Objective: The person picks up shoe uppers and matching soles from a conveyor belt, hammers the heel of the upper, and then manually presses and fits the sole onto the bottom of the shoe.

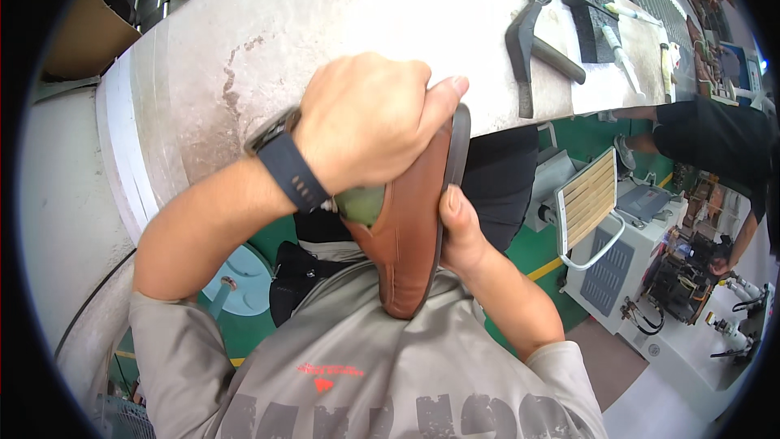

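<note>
A brown leather shoe [406,228] on a green last [362,203] is held against my chest, its toe pointing down toward my grey shirt. Its dark sole [458,146] faces right. My left hand [370,118], with a dark watch at the wrist, wraps over the heel end and presses the sole with the thumb. Beside the sole's edge, my right hand [461,232] props up the shoe from the right, thumb against the sole.
A worn grey workbench [268,41] lies just beyond the shoe. On it rest a hammer [528,41], dark rubber blocks [589,0] and several small tools. Another person in dark clothes [715,138] stands at the right near machines [642,252].
</note>
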`<state>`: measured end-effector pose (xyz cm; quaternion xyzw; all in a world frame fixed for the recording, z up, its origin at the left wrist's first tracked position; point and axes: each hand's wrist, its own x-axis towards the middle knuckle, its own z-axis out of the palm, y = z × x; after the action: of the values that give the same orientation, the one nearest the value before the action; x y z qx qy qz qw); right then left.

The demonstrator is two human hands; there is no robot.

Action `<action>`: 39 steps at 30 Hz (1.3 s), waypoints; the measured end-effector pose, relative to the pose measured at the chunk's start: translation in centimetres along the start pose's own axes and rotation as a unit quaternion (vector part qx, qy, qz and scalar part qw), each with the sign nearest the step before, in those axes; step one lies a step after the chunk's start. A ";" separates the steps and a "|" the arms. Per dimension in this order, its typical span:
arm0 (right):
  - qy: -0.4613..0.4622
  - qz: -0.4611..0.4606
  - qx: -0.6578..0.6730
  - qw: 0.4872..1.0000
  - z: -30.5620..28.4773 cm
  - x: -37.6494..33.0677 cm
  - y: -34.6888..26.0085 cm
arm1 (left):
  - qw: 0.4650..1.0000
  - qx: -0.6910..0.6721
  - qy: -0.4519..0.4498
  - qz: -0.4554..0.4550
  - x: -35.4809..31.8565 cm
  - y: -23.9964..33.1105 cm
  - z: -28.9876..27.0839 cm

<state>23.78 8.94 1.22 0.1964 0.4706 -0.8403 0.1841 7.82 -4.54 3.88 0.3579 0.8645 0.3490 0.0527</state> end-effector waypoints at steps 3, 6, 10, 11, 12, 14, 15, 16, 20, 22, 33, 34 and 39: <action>0.003 -0.070 -0.142 0.987 -1.8 -1.8 -0.2 | 0.999 -0.021 -0.018 -0.026 -1.3 1.3 -0.6; 0.007 -0.207 -0.369 0.906 -3.3 -1.5 -3.5 | 0.999 -0.003 -0.039 0.004 -1.5 1.4 -1.2; -0.006 -0.125 -0.445 0.887 -1.1 0.1 -7.5 | 0.999 0.001 -0.028 -0.021 -1.7 1.0 -0.2; 0.005 -0.160 -0.494 0.855 -0.9 0.1 -7.3 | 1.000 -0.002 -0.004 -0.021 -1.8 0.8 0.1; 0.012 -0.193 -0.538 0.821 -0.5 -0.2 -6.8 | 1.000 -0.005 -0.004 -0.025 -2.0 1.0 0.2; 0.018 -0.241 -0.569 0.786 0.1 -0.7 -5.9 | 0.999 0.005 0.021 -0.041 -1.9 1.6 0.3; 0.033 -0.250 -0.588 0.768 0.5 -0.8 -5.8 | 0.999 0.004 0.021 -0.045 -2.0 1.7 0.4; 0.048 -0.260 -0.607 0.750 0.7 -0.8 -5.8 | 0.998 0.021 0.031 -0.045 -2.0 1.7 0.5; 0.034 -0.256 -0.600 0.757 0.8 0.2 -6.6 | 0.998 0.020 0.039 -0.040 -1.7 1.2 0.4; 0.038 -0.274 -0.566 0.777 -0.2 1.0 -6.7 | 0.999 -0.010 0.005 -0.034 -1.3 0.7 -0.2; 0.065 -0.118 -0.509 0.850 0.6 2.6 -8.6 | 1.000 -0.016 -0.003 -0.027 -1.7 1.6 0.1; 0.062 -0.164 -0.555 0.813 0.7 2.7 -8.7 | 1.000 -0.016 -0.003 -0.027 -1.8 1.5 0.1; 0.032 -0.184 -0.541 0.820 -0.2 2.4 -8.4 | 0.997 -0.051 -0.015 -0.050 -1.9 0.7 0.5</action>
<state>17.63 12.95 5.97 0.0017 0.8825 -0.4622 0.0870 9.83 -5.17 3.68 0.3166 0.8613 0.3843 0.1016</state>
